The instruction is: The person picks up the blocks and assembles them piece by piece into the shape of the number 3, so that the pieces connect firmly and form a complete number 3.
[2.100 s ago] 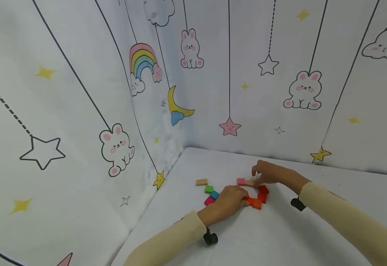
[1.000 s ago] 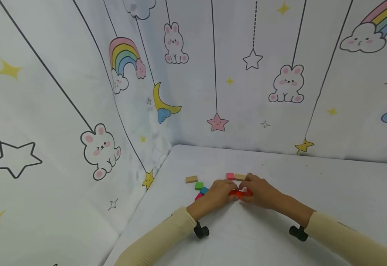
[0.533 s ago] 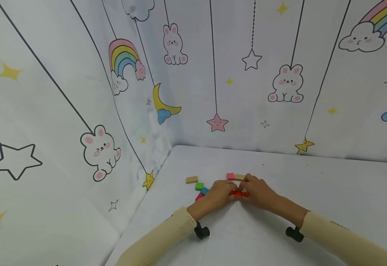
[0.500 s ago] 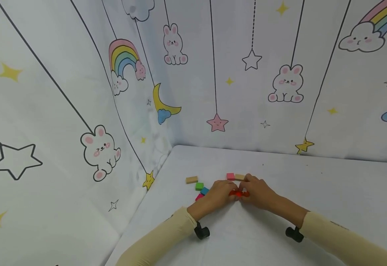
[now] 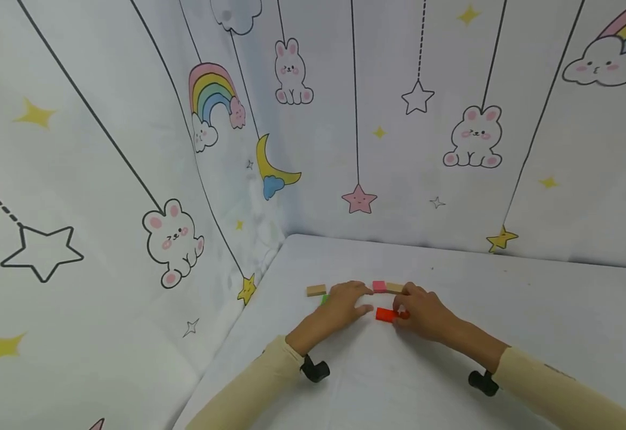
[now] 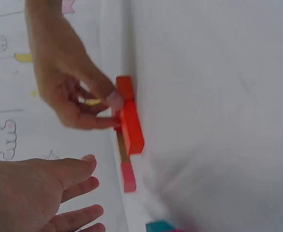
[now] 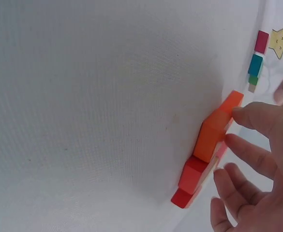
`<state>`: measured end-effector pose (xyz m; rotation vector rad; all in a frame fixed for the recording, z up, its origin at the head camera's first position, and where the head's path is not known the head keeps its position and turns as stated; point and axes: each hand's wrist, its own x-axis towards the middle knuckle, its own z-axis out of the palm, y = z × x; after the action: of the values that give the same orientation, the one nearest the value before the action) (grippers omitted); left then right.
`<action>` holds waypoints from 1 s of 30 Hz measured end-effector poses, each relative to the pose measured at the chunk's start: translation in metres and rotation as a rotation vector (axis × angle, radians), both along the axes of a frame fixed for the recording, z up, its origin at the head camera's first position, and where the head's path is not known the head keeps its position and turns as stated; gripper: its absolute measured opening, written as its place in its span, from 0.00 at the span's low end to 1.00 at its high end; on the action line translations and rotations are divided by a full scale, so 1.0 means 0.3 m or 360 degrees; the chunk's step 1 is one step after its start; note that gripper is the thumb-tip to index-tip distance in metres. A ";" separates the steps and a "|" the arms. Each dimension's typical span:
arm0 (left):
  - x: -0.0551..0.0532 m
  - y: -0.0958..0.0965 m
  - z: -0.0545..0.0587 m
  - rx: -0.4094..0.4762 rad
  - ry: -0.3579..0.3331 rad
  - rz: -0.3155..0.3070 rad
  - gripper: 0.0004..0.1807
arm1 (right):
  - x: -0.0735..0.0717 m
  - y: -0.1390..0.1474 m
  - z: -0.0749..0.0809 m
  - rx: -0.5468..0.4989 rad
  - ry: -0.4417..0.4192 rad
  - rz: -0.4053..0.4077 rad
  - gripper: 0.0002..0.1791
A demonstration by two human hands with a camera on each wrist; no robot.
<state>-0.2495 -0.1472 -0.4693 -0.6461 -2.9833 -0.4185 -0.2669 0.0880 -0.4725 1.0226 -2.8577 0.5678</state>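
Note:
My right hand [image 5: 426, 312] pinches the near end of a long orange-red block [image 5: 385, 315] between thumb and fingers. Beside that end, an orange block [image 7: 213, 135] meets two red blocks, the nearer one [image 7: 193, 174] showing most clearly in the right wrist view. Behind them lie a pink block [image 5: 379, 286] and a plain wooden block [image 5: 395, 288], end to end. My left hand [image 5: 340, 304] hovers left of the orange-red block with fingers spread and nothing in it. It partly covers a green block [image 5: 325, 298].
Left of the left hand lies another plain wooden block [image 5: 316, 290]. A teal block [image 7: 256, 65] and a magenta block [image 7: 261, 41] show in the right wrist view, hidden from the head view. White printed cloth [image 5: 399, 209] rises behind the white tabletop [image 5: 388, 382].
My left hand has let go of the orange-red block and moved left, its fingers spreading. Earlier the right hand came down from the wooden block at the back to the orange-red row, where it stays.

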 end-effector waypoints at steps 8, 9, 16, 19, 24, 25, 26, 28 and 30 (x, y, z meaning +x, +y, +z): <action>-0.016 -0.181 -0.005 -0.0005 -0.0118 0.0226 0.29 | -0.003 0.040 -0.019 -0.0018 0.0025 -0.0042 0.08; -0.013 -0.195 -0.009 -0.0004 -0.0151 0.0225 0.30 | -0.003 0.042 -0.023 -0.0019 0.0019 -0.0040 0.09; 0.010 -0.233 -0.017 0.0021 -0.0093 0.0182 0.20 | 0.002 0.042 -0.017 -0.0028 -0.0007 -0.0050 0.10; 0.013 -0.234 -0.013 -0.0016 -0.0052 0.0146 0.17 | 0.005 0.047 -0.005 -0.0038 0.0003 -0.0065 0.10; 0.008 -0.235 -0.007 -0.0079 -0.0031 0.0154 0.18 | 0.002 0.059 0.003 -0.0031 0.0033 -0.0093 0.11; 0.006 -0.237 -0.007 -0.0091 -0.0021 0.0160 0.17 | 0.002 0.061 0.003 -0.0024 0.0037 -0.0100 0.12; 0.003 -0.239 -0.009 -0.0105 -0.0011 0.0166 0.16 | 0.001 0.064 0.004 -0.0022 0.0039 -0.0102 0.12; -0.004 -0.246 -0.017 -0.0121 0.0016 0.0170 0.14 | 0.002 0.068 0.006 -0.0018 0.0046 -0.0107 0.13; -0.009 -0.254 -0.027 -0.0129 0.0050 0.0169 0.12 | 0.002 0.075 0.007 -0.0017 0.0057 -0.0119 0.13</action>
<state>-0.2523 -0.2233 -0.4775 -0.4922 -3.0004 -0.2792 -0.2662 0.1106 -0.4704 0.9109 -2.8446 0.5528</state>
